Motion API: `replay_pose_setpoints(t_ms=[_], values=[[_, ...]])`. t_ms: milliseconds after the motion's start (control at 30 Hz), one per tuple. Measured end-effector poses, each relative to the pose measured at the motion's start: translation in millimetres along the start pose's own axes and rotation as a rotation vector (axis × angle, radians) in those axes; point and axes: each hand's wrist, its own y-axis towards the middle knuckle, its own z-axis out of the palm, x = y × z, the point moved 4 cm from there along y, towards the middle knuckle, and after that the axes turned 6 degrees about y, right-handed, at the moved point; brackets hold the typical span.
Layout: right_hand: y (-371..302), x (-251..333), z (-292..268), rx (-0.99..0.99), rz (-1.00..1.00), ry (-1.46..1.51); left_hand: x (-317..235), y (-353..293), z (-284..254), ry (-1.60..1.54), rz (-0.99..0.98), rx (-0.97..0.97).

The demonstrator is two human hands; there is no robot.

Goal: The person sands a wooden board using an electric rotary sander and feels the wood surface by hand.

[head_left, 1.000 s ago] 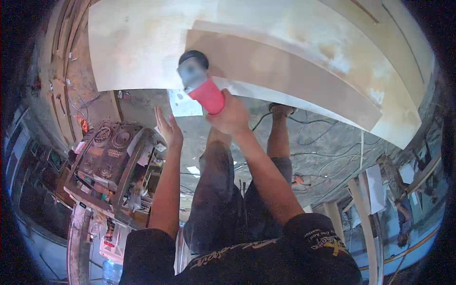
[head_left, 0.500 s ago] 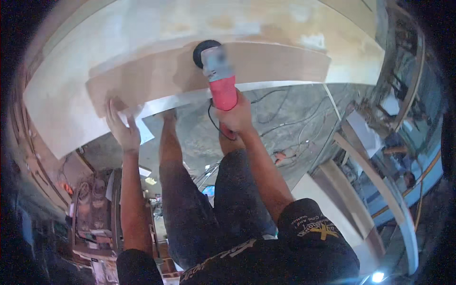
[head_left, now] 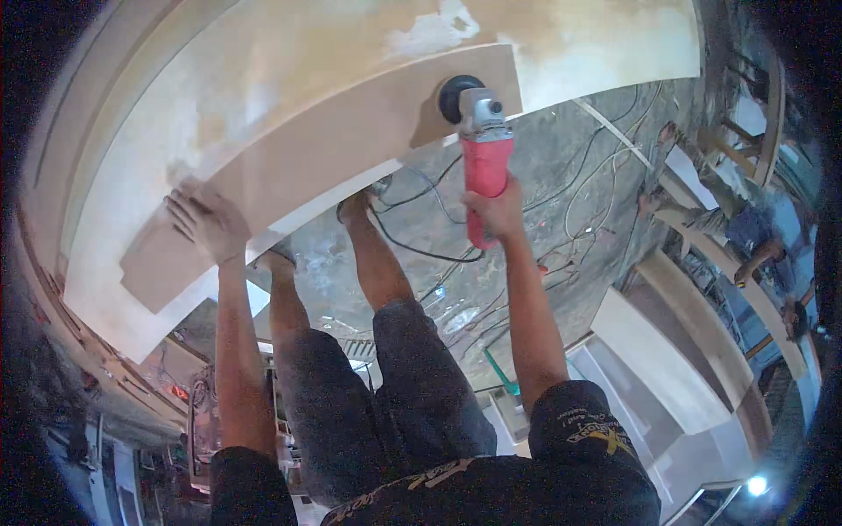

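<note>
My right hand (head_left: 498, 207) is wrapped round the red handle of an angle grinder (head_left: 488, 158) with a grey head. Its round black disc (head_left: 456, 98) is at the right end of a brown curved strip (head_left: 351, 156); whether it touches the strip I cannot tell. That strip lies along the near edge of a large pale panel (head_left: 605, 61) with white and tan patches. Toward the strip's left end my left hand (head_left: 210, 221) is open, fingers stretched out over its surface.
A black cord (head_left: 430, 252) hangs from the grinder past my legs. Several cables (head_left: 574, 219) trail over the grey floor (head_left: 535, 167). To the right stand pale curved boards (head_left: 662, 364), and another person (head_left: 745, 223) is beyond them. A bright lamp (head_left: 756, 485) shines at lower right.
The view has shifted. My right hand has carried the grinder rightward along the strip to its right end. My left hand remains by the left part, now farther over the strip.
</note>
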Motion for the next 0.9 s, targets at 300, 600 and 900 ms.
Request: replay_pose_setpoints(t_ms=[300, 600, 900], values=[[24.1, -31.0, -59.5, 0.018, 0.136, 0.273, -9.7, -1.9, -12.5, 0.072, 0.067, 0.008], [-38.7, 10.7, 46.9, 0.096, -0.025, 0.101, 7.1, -2.6, -14.3, 0.163, 0.175, 0.026], [-123.3, 93.7, 236.9, 0.410, -0.237, -0.183, 159.8, -104.3, -71.2, 0.032, -0.228, 0.245]])
